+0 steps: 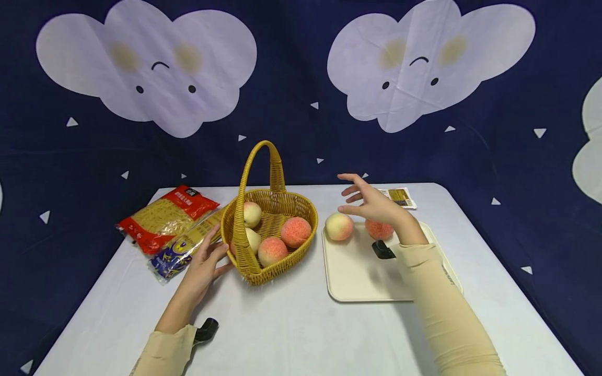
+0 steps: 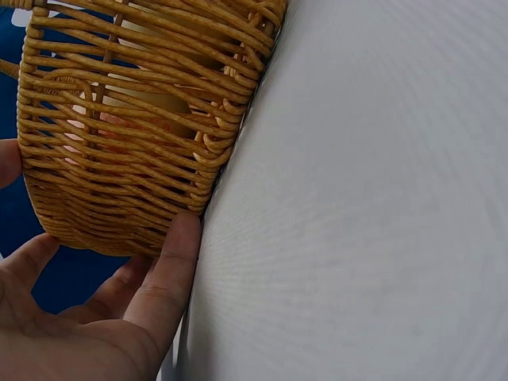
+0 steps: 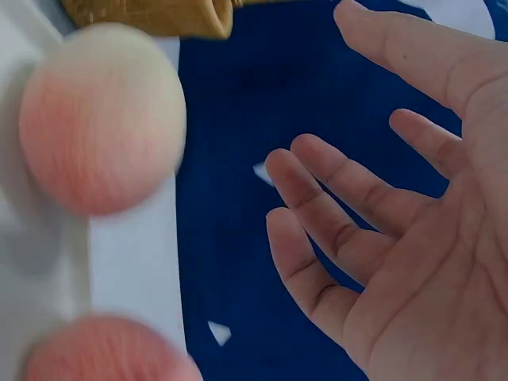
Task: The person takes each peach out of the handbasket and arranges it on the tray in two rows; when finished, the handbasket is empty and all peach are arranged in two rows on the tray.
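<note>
A yellow wicker basket with a tall handle stands left of centre, with several peaches inside. My left hand touches its left side; in the left wrist view the fingertips rest against the weave near the bottom. Over the far edge of a cream tray, my right hand hovers with fingers spread and nothing in them. Below it at the tray's far left corner lies a pale pink-and-yellow peach, also large in the right wrist view. A redder peach sits beside it, partly covered by the arm.
Left of the basket lie a red bag of pasta and a blue-and-yellow packet. A small flat packet lies behind the tray. A dark blue cloth with clouds hangs behind the white table.
</note>
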Motion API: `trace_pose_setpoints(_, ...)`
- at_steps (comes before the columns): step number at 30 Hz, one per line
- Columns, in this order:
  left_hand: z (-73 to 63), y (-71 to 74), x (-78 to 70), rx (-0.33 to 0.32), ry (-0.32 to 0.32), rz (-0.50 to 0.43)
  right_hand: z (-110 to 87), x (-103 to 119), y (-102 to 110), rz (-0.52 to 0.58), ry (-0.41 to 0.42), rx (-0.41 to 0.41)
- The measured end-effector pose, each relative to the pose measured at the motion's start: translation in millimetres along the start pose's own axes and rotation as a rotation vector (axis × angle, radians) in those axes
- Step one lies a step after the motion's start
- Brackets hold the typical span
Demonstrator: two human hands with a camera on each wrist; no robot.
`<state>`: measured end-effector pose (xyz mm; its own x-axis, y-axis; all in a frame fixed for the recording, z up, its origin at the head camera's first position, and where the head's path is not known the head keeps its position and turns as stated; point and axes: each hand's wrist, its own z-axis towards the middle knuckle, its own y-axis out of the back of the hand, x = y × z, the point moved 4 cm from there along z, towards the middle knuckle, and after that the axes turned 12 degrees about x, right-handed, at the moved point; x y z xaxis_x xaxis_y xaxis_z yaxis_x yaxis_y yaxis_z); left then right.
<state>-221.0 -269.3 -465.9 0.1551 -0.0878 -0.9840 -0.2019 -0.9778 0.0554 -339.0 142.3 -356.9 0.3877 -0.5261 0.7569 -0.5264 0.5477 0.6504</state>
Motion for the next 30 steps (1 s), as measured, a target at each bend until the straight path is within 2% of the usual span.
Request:
trace_pose_setpoints(11,2.0,-0.9,-0.8,0.007,-0.01,-0.005,40.8,20,-40,-0.013,0.066,0.148)
trace_pose_setpoints(23,2.4,1.2,0.1,0.006,-0.025,0.006,60.4,25,-60,-0.07,0.061,0.204)
trace_pose_setpoints(30,2.2,1.4,0.8,-0.001,-0.016,0.004,66.2,26,-65,-0.137,0.061,0.2)
